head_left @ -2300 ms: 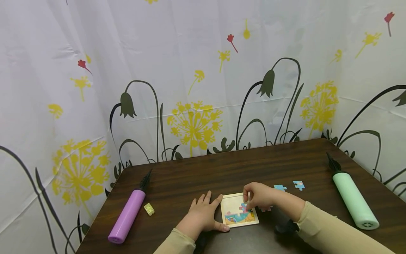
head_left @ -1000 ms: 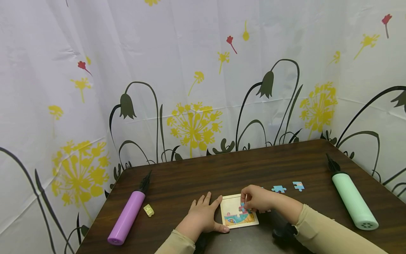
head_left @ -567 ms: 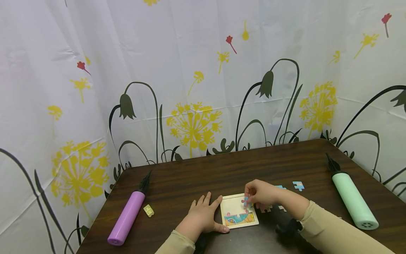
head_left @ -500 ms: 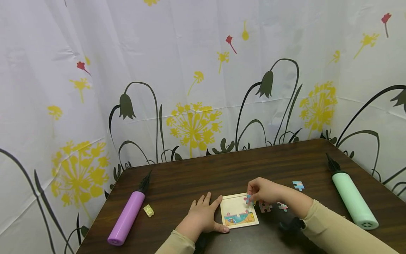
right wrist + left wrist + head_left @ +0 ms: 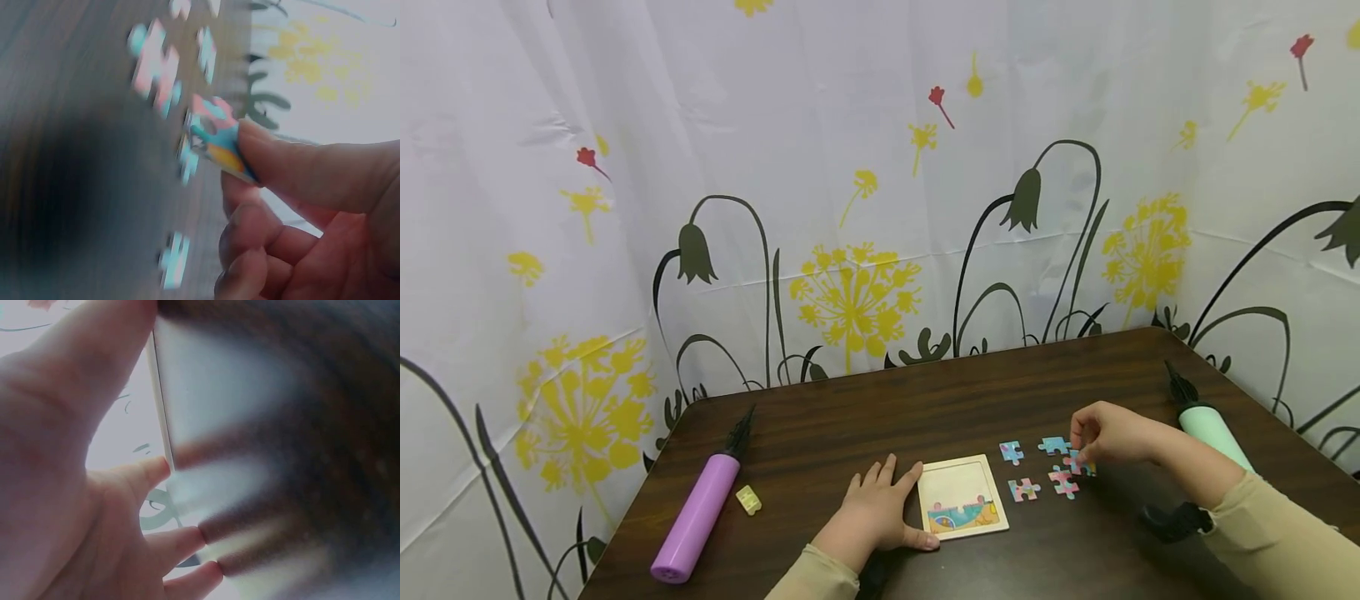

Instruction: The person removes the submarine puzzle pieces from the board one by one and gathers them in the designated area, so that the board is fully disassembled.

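Note:
A shallow wooden puzzle tray lies on the table in the head view, its lower part filled with joined picture pieces. My left hand rests flat beside it with fingers spread, index fingertip and thumb touching its left edge. To the right of the tray, my right hand pinches a puzzle piece between thumb and fingers, low over the loose pieces. That piece shows blue, pink and orange in the right wrist view. Around it lie a pink puzzle piece and a blue puzzle piece, partly behind the hand.
Other loose pieces, a blue one and a pink one, lie just right of the tray. A purple hand pump and a small yellow block are at the left. A green hand pump lies at the right, partly covered by the forearm.
My right hand has lifted the puzzle piece from over the tray and carried it right, to the loose pieces. More loose pieces now show. My left hand has stayed at the tray's edge.

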The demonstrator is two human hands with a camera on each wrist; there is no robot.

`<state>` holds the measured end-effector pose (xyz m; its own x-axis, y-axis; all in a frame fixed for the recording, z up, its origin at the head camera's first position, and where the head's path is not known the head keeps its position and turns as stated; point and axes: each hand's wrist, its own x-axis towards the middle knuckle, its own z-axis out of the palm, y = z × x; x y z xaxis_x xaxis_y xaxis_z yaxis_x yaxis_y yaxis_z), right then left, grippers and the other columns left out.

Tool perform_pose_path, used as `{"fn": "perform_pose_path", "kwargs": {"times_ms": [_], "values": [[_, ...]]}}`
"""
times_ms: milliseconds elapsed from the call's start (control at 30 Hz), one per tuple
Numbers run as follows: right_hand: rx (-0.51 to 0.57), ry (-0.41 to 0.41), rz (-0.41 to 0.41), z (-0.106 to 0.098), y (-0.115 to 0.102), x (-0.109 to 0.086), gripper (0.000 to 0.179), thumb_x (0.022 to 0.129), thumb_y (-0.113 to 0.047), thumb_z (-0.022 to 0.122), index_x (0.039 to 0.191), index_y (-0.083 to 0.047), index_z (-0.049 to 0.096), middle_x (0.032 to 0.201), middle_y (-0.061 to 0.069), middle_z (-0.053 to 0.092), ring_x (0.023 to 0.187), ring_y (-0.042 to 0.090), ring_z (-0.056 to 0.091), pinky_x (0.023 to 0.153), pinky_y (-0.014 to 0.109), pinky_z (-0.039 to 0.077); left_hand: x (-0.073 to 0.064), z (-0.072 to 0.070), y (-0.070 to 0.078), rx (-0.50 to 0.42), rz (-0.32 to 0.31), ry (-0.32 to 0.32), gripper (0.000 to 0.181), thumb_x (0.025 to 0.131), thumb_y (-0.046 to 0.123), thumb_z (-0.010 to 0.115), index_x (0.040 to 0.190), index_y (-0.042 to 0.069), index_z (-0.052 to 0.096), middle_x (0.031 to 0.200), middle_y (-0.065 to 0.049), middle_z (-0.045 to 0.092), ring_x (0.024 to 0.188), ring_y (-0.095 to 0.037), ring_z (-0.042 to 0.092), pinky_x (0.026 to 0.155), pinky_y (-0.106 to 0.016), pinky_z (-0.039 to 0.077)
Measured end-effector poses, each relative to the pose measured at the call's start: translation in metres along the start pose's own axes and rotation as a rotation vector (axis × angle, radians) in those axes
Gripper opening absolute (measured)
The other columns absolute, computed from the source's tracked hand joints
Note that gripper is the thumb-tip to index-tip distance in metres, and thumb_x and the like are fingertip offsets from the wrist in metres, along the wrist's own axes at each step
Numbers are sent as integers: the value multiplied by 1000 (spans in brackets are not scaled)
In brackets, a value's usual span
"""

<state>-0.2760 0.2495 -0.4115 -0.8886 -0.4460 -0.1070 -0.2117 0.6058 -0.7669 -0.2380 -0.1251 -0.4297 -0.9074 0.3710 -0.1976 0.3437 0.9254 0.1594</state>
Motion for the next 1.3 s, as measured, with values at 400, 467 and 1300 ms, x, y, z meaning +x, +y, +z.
{"fn": "perform_pose_path", "kwargs": {"times_ms": [400,467,1300], "values": [[-2,-76,1,-18,26,-24,13,82,4,72,81,-3,61,67,2,57,52,12,44,48,24,38,-2,-4,1,6,2,3,107,68,71,76,155,22,36,155,-23,30,139,-46,31,109,-63,25],[-2,-73,1,-18,28,-25,13,82,3,72,80,-3,61,68,2,57,53,13,46,49,24,38,-2,-4,2,7,2,3,107,68,71,75,154,22,36,156,-23,29,139,-46,31,109,-63,25],[-136,29,-78,34,-35,17,22,78,-3,80,78,-10,59,64,-1,53,56,13,48,51,29,40,-2,-3,3,2,-11,7,106,67,70,77,154,23,38,156,-22,30,140,-43,31,108,-63,27]]}}
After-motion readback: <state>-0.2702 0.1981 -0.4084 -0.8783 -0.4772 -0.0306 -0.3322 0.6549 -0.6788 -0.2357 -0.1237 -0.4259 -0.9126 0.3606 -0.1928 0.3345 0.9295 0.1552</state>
